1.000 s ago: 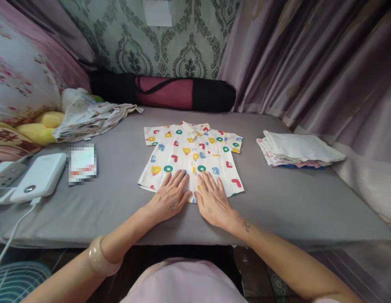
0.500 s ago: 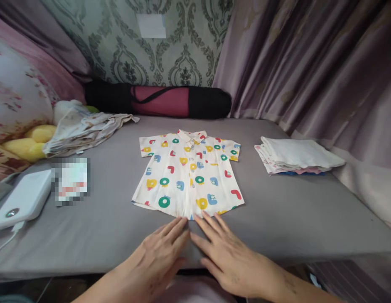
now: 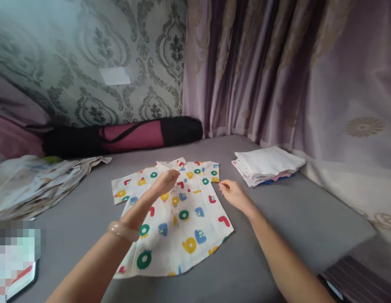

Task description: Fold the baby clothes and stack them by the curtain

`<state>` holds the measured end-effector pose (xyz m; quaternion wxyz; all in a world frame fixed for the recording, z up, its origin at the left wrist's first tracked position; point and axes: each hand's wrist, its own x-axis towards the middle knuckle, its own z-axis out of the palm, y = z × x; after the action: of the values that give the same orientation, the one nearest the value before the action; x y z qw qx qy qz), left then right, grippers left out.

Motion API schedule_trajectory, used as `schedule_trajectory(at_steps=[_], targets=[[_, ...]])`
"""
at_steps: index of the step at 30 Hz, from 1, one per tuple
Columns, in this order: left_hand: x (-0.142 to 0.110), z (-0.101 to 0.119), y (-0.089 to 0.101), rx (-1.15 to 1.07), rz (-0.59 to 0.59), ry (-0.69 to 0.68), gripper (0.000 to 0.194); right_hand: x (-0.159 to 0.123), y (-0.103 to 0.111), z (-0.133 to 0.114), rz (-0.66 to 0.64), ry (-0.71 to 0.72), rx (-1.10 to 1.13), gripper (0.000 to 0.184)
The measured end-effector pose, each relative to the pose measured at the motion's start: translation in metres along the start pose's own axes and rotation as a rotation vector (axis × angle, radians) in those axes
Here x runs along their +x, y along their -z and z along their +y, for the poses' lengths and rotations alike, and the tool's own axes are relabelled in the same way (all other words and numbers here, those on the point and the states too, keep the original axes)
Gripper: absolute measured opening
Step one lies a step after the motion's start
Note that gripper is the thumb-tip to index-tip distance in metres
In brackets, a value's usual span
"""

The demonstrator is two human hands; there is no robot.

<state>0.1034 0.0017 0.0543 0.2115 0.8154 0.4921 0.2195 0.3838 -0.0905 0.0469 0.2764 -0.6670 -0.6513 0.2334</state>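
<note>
Since the earlier frame, the 2 hands have moved from the near hem of the shirt (image 3: 185,227) to its far part, and the view has turned to the right. The shirt lies flat on the grey sheet (image 3: 252,261), in the middle, with its collar at the far side. The left hand (image 3: 167,181) is above the shirt, near the collar, with fingers curled; I cannot tell if it pinches the cloth. The right hand (image 3: 235,193) is just beside the right sleeve, also with curled fingers; whether they hold the sleeve edge, I cannot tell. The folded pile (image 3: 269,162) lies to the right, and the long bag (image 3: 132,136) is at the far side.
</note>
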Motion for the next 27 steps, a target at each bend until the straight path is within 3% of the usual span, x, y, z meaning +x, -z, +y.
schedule_trajectory(at_steps=[4, 8, 17, 21, 27], targets=[[0.041, -0.015, -0.017, 0.043, 0.044, 0.067, 0.032, -0.012, 0.003, 0.011, -0.163, -0.136, -0.158, 0.035], [0.071, -0.006, -0.035, 0.015, -0.008, 0.034, 0.035, -0.020, 0.005, 0.005, -0.261, -0.143, -0.241, 0.038], [0.117, 0.063, -0.084, 0.040, -0.152, -0.073, 0.031, -0.029, 0.000, -0.001, -0.297, -0.110, -0.267, 0.031], [0.126, 0.090, -0.105, 0.140, -0.156, -0.033, 0.030, -0.034, 0.003, -0.006, -0.274, -0.069, -0.213, 0.024], [0.127, 0.114, -0.127, 0.342, -0.142, 0.032, 0.048, -0.042, 0.002, -0.010, -0.291, -0.001, -0.063, 0.015]])
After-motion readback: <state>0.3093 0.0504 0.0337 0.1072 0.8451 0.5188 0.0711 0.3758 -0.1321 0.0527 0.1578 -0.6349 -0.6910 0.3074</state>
